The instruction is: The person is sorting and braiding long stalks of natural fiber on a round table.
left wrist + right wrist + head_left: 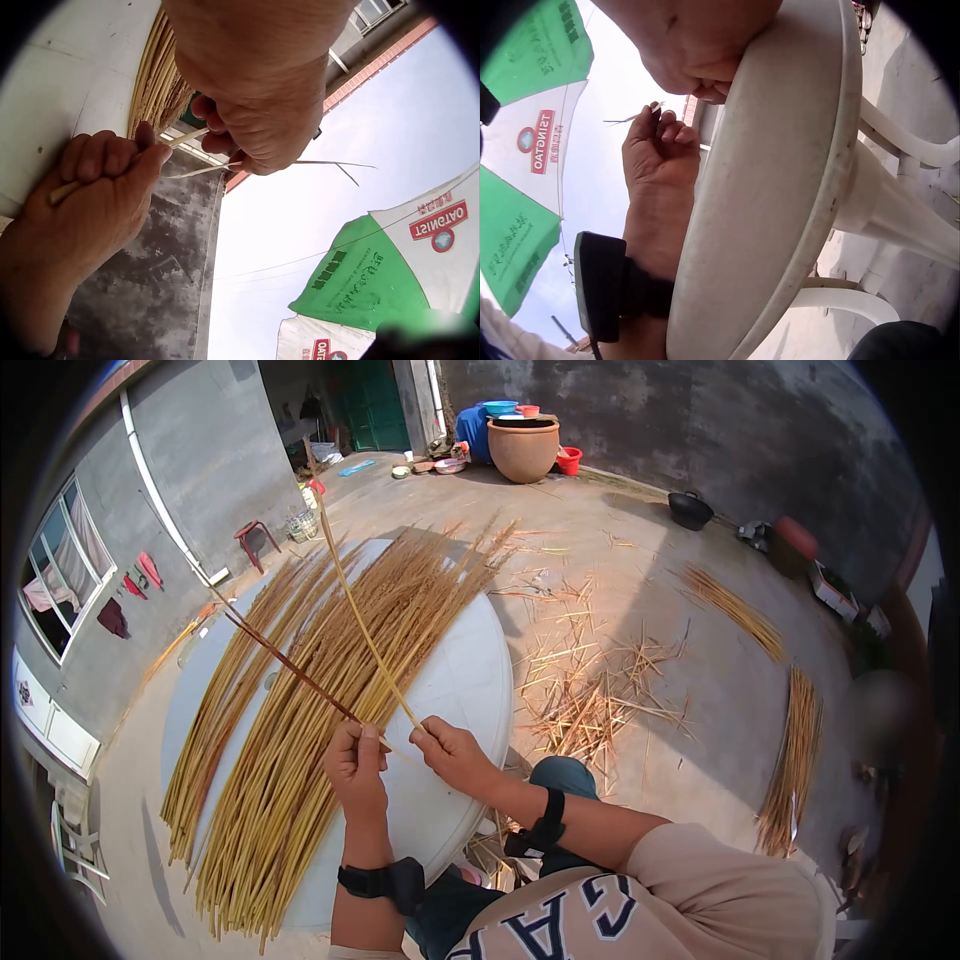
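Observation:
My left hand (357,770) pinches a reddish-brown strip (296,671), which looks like a leaf sheath, between thumb and fingers. Curled round the lower end of a long yellow stalk (362,630) is my right hand (456,758), close beside the left. Stalk and strip spread apart toward the far side, over a pile of feathery-topped stalks (285,780) on a round white table (455,660). In the left wrist view the stalk's cut end (61,193) sticks out of the right fist, and a thin pale strip (315,162) trails from the left fingers.
Loose peelings (590,705) litter the concrete right of the table. Two stalk bundles lie farther right, one (738,612) beyond the other (792,760). A large clay pot (523,450), a red bucket (569,460) and a black pan (690,510) stand along the back wall.

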Demonstrator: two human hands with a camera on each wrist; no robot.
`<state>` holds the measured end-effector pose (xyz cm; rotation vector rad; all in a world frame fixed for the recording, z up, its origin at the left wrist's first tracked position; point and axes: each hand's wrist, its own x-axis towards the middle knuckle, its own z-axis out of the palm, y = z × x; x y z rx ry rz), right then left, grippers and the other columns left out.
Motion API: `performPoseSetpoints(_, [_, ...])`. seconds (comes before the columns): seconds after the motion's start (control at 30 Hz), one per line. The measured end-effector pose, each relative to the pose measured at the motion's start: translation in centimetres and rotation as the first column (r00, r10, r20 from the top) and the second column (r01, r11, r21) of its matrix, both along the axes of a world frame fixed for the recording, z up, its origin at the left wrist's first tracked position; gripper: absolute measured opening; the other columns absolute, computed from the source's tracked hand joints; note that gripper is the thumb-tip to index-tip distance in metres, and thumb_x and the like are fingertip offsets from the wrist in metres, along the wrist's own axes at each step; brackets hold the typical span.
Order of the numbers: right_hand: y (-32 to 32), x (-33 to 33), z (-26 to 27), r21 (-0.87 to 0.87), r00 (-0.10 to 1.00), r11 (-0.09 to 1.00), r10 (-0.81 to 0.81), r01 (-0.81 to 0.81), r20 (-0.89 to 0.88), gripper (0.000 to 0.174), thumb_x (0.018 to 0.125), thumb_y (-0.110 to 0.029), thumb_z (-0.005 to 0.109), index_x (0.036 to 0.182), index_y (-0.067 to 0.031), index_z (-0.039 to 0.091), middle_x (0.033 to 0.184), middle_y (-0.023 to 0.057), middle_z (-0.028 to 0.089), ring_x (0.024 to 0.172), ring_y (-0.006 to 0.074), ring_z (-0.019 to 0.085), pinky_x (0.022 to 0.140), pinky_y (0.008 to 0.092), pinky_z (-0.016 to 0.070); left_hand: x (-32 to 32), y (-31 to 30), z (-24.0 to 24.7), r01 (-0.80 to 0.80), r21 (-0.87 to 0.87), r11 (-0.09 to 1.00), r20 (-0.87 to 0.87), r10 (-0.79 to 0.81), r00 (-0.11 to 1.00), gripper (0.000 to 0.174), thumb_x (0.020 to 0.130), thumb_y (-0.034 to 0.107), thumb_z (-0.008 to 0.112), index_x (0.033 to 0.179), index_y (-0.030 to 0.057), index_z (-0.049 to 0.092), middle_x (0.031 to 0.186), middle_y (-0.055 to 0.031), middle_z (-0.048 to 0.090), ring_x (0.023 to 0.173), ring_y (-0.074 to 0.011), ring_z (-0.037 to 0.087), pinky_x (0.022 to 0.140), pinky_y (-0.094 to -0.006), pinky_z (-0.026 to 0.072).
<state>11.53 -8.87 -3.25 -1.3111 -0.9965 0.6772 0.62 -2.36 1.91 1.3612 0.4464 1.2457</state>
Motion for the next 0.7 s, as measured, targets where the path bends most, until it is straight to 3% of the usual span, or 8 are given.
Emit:
performPoseSetpoints(0.07, [0.0,0.1,-0.4,-0.007,0.993,1.0,-0.015,0.016,0.12,0.019,0.089,-0.021,0.049,0.086,-0.0016,0.049,0.056,0.0057,0.046,0.052,0.0126,0.047,0.048,0.0266,0.0384,0.2,-1.4,0.2,0.082,0.295,0.952,-0.328,0.021,0.944,0.013,0.087,0.008,0.049,0.085,-0.0002,0.059,0.064,-0.0041,0.054,0.054,-0.0075,0.047,0.051,-0.0198,0.0376])
performPoseSetpoints(0.13, [0.3,-0.3,-1.5,0.163,0.955,0.984,0.018,-0.069,0.295,0.018,0.087,-0.018,0.049,0.083,-0.0003,0.046,0.061,0.0186,0.053,0.058,0.0318,0.055,0.053,0.0372,0.0429,0.5,-1.5,-0.1,0.161,0.397,0.904,-0.379,0.002,0.925,0.018,0.087,0.008,0.048,0.098,-0.0009,0.06,0.068,-0.005,0.057,0.058,-0.0092,0.05,0.053,-0.0209,0.0395])
performPoseSetpoints(0.2, [0.4,-0.2,-1.6,0.083,0.922,0.989,0.08,-0.12,0.379,0.016,0.086,-0.016,0.05,0.083,-0.0006,0.047,0.064,0.0203,0.054,0.066,0.0357,0.058,0.055,0.039,0.0442,0.8,-2.2,0.3,0.14,0.561,0.816,-0.41,0.127,0.903,0.022,0.088,0.01,0.049,0.105,0.0007,0.059,0.069,-0.0046,0.057,0.058,-0.0092,0.048,0.053,-0.0211,0.0398])
performPoseSetpoints(0.27, [0.2,-0.7,-0.7,0.147,0.961,0.988,0.008,-0.05,0.275,0.017,0.087,-0.018,0.05,0.086,-0.0013,0.05,0.061,0.0145,0.053,0.055,0.0234,0.054,0.052,0.0312,0.0414,0.2,-1.6,-0.2,0.101,0.442,0.891,-0.42,0.106,0.901,0.026,0.088,0.01,0.048,0.111,0.0023,0.057,0.07,-0.0041,0.057,0.055,-0.0082,0.044,0.051,-0.0207,0.0377])
performPoseSetpoints(0.37, [-0.1,-0.3,-0.1,-0.026,0.973,0.999,0.046,-0.041,0.228,0.019,0.088,-0.021,0.05,0.086,-0.002,0.051,0.056,0.0109,0.049,0.052,0.0184,0.049,0.05,0.0302,0.0404,-0.1,-0.4,0.1,-0.293,0.246,0.924,-0.154,0.336,0.929,0.025,0.088,0.01,0.049,0.11,0.0,0.052,0.075,-0.003,0.055,0.056,-0.0048,0.039,0.049,-0.0183,0.0329])
performPoseSetpoints(0.47, [-0.3,-0.4,0.0,-0.025,0.98,0.994,0.109,-0.107,0.163,0.021,0.089,-0.023,0.049,0.086,-0.0027,0.051,0.054,0.0081,0.045,0.05,0.0146,0.045,0.049,0.0291,0.0395,0.1,0.7,0.5,-0.335,-0.011,0.942,-0.037,0.334,0.942,0.02,0.087,0.011,0.05,0.101,-0.0023,0.052,0.076,-0.0035,0.056,0.058,-0.004,0.042,0.05,-0.0165,0.0336])
performPoseSetpoints(0.57, [-0.4,-0.7,0.2,-0.009,0.949,0.985,0.166,-0.17,0.267,0.025,0.088,-0.025,0.049,0.08,-0.0012,0.047,0.058,0.0201,0.049,0.053,0.0336,0.052,0.05,0.0373,0.0403,-0.6,2.1,-0.3,-0.143,-0.169,0.975,-0.062,0.134,0.989,0.019,0.087,0.017,0.053,0.095,-0.0005,0.053,0.071,-0.006,0.058,0.052,-0.0053,0.043,0.046,-0.0168,0.0339])
performPoseSetpoints(0.7, [-0.5,-0.6,0.5,-0.042,0.921,0.975,0.218,-0.216,0.324,0.025,0.088,-0.025,0.049,0.081,-0.0017,0.048,0.058,0.0198,0.049,0.054,0.0343,0.052,0.05,0.0369,0.0407,-0.9,3.0,-1.6,-0.009,-0.241,0.971,-0.033,0.001,0.999,0.02,0.087,0.02,0.054,0.092,0.0011,0.054,0.065,-0.0087,0.059,0.044,-0.007,0.042,0.041,-0.0176,0.0335])
